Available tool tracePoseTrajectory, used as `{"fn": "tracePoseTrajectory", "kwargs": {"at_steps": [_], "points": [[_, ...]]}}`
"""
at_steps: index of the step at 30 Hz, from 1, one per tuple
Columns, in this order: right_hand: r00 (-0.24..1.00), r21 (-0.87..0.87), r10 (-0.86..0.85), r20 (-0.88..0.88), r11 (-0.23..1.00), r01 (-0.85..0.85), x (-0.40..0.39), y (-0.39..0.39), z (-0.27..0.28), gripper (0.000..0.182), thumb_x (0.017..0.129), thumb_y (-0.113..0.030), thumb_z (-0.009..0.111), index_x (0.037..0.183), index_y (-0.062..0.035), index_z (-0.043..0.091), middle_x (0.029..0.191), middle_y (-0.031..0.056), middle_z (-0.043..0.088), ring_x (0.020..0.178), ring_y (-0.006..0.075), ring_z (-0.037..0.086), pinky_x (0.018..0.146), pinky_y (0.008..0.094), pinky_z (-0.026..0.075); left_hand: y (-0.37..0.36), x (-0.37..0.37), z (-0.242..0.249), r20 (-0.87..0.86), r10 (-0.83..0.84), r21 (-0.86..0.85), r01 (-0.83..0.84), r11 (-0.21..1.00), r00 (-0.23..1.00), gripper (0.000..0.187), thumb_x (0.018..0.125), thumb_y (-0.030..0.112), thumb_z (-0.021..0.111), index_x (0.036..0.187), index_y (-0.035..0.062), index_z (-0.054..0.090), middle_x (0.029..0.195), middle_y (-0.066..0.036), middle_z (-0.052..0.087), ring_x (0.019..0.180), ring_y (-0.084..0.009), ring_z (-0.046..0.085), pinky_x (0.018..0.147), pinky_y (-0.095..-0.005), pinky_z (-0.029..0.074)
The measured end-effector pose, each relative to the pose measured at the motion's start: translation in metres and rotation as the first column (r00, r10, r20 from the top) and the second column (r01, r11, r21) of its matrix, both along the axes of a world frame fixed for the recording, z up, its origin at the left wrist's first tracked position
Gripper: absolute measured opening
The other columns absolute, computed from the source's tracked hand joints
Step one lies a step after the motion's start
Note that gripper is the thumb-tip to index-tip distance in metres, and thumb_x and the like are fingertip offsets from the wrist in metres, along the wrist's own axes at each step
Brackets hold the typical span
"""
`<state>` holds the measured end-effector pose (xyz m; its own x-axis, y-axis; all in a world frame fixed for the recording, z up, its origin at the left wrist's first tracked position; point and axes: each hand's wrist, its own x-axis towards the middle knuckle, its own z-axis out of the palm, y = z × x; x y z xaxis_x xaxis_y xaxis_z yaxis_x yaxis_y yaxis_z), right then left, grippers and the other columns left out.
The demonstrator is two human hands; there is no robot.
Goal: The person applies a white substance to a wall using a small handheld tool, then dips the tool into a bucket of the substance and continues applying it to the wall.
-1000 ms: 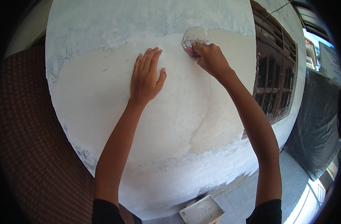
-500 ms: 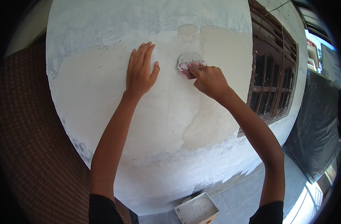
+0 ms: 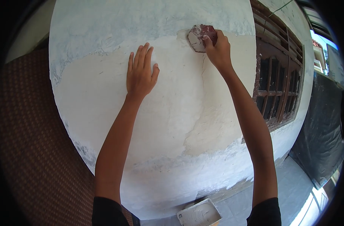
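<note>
My left hand [image 3: 141,73] lies flat on the plastered wall [image 3: 160,113] with its fingers spread, holding nothing. My right hand [image 3: 220,51] grips a flat reddish-brown putty scraper [image 3: 197,33] smeared with white putty. The scraper is up by the upper edge of the cream-coloured putty area, its broad face turned partly towards me with a pale lump of putty on its left side. The thumb presses on the near face, while the other fingers are mostly behind it. Below the right hand, a ragged seam runs down the wall between smoother and rougher putty.
A tray [image 3: 180,214] of whitish putty sits low by the wall base on the grey floor [image 3: 236,201]. To the right is a brown window with wooden shutters [image 3: 279,75], then a dark sheet [image 3: 322,124]. A brown woven panel [image 3: 25,132] stands left.
My right hand has moved up with the scraper, turning its face more towards me. Putty patches there are now covered or smoothed. My left hand stays flat on the wall.
</note>
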<state>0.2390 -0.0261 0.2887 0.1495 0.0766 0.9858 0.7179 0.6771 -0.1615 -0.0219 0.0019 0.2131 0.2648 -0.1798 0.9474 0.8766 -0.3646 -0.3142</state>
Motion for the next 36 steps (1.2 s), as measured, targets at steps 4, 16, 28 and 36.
{"fn": "tracePoseTrajectory", "kwargs": {"at_steps": [4,16,28,36], "points": [[0.974,0.038,0.151,-0.168,0.988,-0.147,-0.014,0.014,0.013,0.04,0.091,-0.025,0.067,0.119,0.002,0.059,0.103,0.018,0.066,0.098,0.0291,0.058,0.096,0.0429,0.038,0.0,-0.001,-0.001,0.002,0.003,-0.009,-0.003,1.0,1.0,0.053,0.093,0.018,0.056,0.143,0.0054,0.044,0.152,-0.011,0.042,0.142,-0.0291,0.037,0.119,-0.0514,0.026],[0.779,0.092,0.213,-0.59,0.976,-0.197,0.043,0.033,0.021,0.04,0.094,-0.02,0.062,0.122,0.008,0.055,0.11,0.0193,0.067,0.102,0.0287,0.065,0.091,0.0383,0.051,0.002,0.003,-0.001,0.032,0.031,-0.001,-0.031,1.0,0.999,0.054,0.093,0.018,0.056,0.144,0.007,0.043,0.153,-0.009,0.041,0.143,-0.0278,0.037,0.119,-0.0506,0.025],[0.739,0.126,0.293,-0.606,0.953,-0.274,0.068,0.038,0.02,0.041,0.095,-0.021,0.061,0.123,0.0078,0.055,0.106,0.0172,0.069,0.095,0.026,0.068,0.089,0.0365,0.051,0.001,0.004,-0.002,0.041,0.051,-0.016,-0.051,0.999,0.998,0.053,0.093,0.017,0.055,0.144,0.0075,0.043,0.153,-0.008,0.041,0.143,-0.0279,0.036,0.119,-0.051,0.025],[0.985,0.016,0.074,-0.154,0.997,-0.073,0.024,0.031,0.003,0.046,0.092,-0.03,0.064,0.125,0.002,0.057,0.108,0.0202,0.068,0.101,0.033,0.065,0.1,0.0433,0.04,0.001,0.0,-0.002,0.017,0.036,-0.018,-0.035,0.999,0.999,0.053,0.094,0.016,0.054,0.145,0.0075,0.042,0.153,-0.008,0.041,0.144,-0.0281,0.036,0.119,-0.0516,0.024]]}}
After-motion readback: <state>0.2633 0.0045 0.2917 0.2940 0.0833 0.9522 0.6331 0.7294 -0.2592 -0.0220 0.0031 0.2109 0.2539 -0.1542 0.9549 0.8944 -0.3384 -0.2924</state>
